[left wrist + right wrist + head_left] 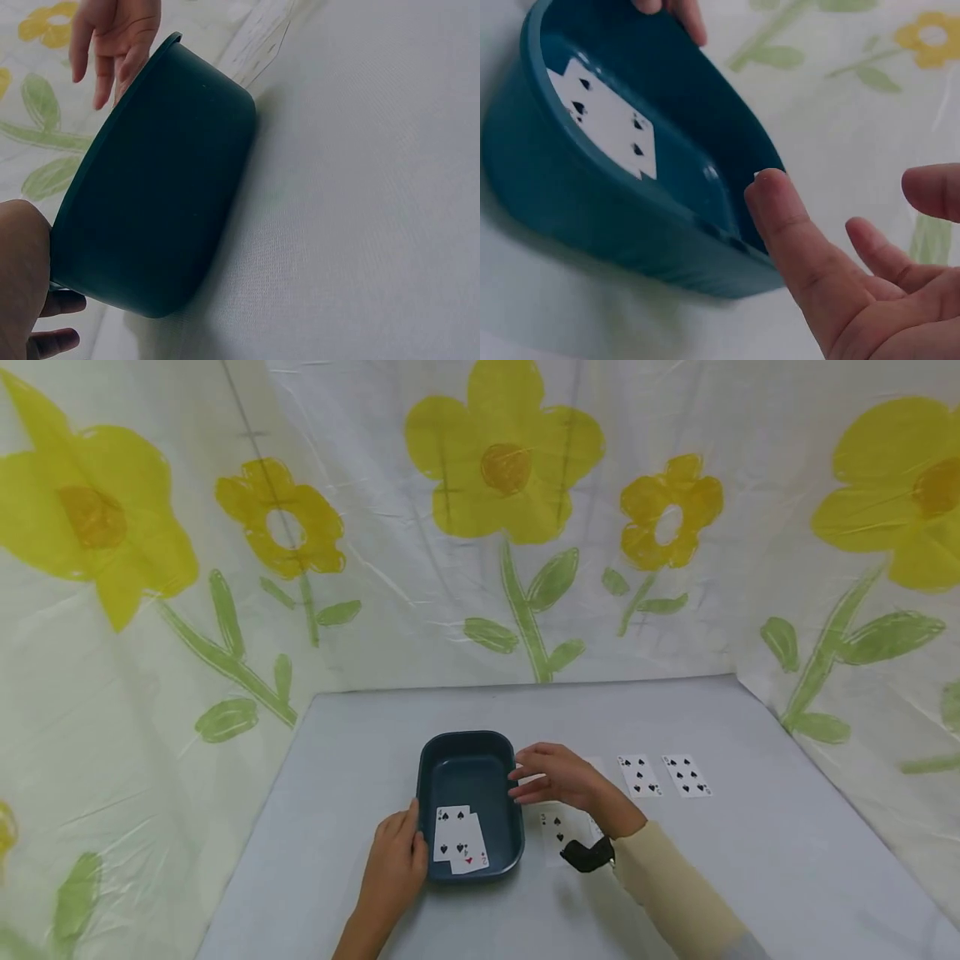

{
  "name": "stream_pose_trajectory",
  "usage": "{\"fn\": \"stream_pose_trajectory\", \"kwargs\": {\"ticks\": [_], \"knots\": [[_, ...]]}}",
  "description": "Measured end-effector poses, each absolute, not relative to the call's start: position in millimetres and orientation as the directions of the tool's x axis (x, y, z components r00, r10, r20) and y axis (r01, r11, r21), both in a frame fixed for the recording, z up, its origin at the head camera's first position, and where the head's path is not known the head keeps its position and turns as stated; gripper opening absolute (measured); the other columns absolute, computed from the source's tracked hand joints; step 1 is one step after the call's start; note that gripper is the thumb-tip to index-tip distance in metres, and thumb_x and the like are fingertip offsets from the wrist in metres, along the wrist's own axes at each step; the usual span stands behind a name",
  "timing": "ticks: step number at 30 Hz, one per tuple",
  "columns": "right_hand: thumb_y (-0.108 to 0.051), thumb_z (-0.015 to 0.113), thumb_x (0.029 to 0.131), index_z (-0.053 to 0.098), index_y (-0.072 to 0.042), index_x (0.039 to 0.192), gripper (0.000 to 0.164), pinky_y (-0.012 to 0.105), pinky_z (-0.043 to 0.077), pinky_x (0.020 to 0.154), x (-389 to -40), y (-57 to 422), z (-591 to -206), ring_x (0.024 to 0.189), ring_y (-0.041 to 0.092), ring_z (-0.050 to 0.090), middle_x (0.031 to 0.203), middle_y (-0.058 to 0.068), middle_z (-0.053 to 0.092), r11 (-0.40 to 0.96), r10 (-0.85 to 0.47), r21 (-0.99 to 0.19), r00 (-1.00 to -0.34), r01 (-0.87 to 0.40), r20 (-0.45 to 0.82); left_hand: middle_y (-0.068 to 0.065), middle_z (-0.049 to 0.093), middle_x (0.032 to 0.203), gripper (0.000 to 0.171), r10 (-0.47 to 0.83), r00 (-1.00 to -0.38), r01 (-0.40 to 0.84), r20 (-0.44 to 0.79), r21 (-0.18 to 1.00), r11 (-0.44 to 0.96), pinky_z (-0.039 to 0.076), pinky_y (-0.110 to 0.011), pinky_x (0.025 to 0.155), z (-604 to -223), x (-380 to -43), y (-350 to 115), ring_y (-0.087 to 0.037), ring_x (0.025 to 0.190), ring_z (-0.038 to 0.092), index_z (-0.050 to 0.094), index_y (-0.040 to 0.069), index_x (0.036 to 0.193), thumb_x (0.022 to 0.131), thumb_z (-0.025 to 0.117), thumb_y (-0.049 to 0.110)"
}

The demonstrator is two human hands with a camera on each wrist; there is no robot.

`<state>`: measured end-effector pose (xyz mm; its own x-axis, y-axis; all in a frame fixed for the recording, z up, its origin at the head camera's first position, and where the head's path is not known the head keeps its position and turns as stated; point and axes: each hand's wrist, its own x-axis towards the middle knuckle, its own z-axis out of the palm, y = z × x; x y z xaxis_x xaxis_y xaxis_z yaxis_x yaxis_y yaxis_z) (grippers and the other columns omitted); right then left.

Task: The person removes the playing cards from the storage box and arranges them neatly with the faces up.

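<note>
A dark teal plastic basin [471, 887] stands on the table, and two playing cards lie at its near end. The upper one, a spade card [452, 833], partly covers a card with red marks [477, 852]. My left hand [393, 852] grips the basin's left rim, with fingertips over the edge in the right wrist view. Beside the right rim is my right hand [558, 777], its fingers apart and pointing left over the edge; no card shows in it. In the right wrist view its fingertip [776, 187] overlaps the rim.
Right of the basin, face-up spade cards lie on the white table [750, 860]. One card [640, 777] and another [686, 776] lie at the far right; a nearer card [553, 827] is partly shaded. The right arm hides others. A flower-printed sheet [390, 627] hangs behind.
</note>
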<state>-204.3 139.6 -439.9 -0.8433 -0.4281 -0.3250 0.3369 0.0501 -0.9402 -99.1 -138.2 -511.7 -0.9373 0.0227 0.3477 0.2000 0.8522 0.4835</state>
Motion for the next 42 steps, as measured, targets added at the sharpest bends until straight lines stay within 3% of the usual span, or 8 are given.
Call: {"fn": "stream_pose_trajectory", "kwargs": {"ticks": [8, 16, 27, 42], "knots": [[-0.021, 0.059, 0.102, 0.042, 0.008, 0.137, 0.049, 0.047, 0.058, 0.081, -206.4, 103.3, -448.8, 0.099, 0.041, 0.069, 0.129, 0.03, 0.055, 0.057, -0.493, -0.911, -0.782, 0.409, -0.382, -0.018, 0.061, 0.13, 0.05, 0.019, -0.948, 0.182, 0.316, 0.494, 0.85, 0.046, -0.051, 0.102, -511.6, -99.3, -139.1, -0.035, 0.123, 0.051, 0.048, -0.007, 0.144, 0.097, 0.056, 0.007], [-0.02, 0.062, 0.1, 0.048, 0.003, 0.132, 0.041, 0.047, 0.059, 0.077, -200.1, 75.0, -463.4, 0.094, 0.041, 0.07, 0.125, 0.029, 0.058, 0.097, -0.504, -0.875, -0.735, 0.474, -0.454, -0.017, 0.061, 0.129, 0.051, 0.023, -0.948, 0.179, 0.316, 0.475, 0.861, 0.046, -0.051, 0.102, -510.9, -99.6, -138.9, -0.035, 0.122, 0.051, 0.048, -0.006, 0.144, 0.096, 0.058, 0.007], [-0.022, 0.065, 0.098, 0.046, 0.001, 0.131, 0.045, 0.047, 0.06, 0.076, -192.4, 57.9, -464.3, 0.092, 0.042, 0.069, 0.121, 0.028, 0.055, 0.248, -0.431, -0.88, -0.768, 0.404, -0.474, -0.016, 0.061, 0.129, 0.051, 0.018, -0.951, 0.169, 0.309, 0.47, 0.866, 0.046, -0.05, 0.101, -508.0, -98.8, -138.2, -0.035, 0.122, 0.052, 0.049, -0.006, 0.145, 0.096, 0.059, 0.007], [-0.017, 0.063, 0.097, 0.036, 0.006, 0.144, 0.059, 0.053, 0.057, 0.081, -195.2, 52.0, -477.2, 0.099, 0.045, 0.068, 0.13, 0.03, 0.053, 0.048, -0.425, -0.82, -0.732, 0.57, -0.533, -0.016, 0.061, 0.126, 0.05, 0.027, -0.942, 0.194, 0.335, 0.476, 0.858, 0.046, -0.05, 0.101, -510.5, -99.8, -139.1, -0.034, 0.12, 0.052, 0.049, -0.007, 0.143, 0.096, 0.059, 0.006]]}}
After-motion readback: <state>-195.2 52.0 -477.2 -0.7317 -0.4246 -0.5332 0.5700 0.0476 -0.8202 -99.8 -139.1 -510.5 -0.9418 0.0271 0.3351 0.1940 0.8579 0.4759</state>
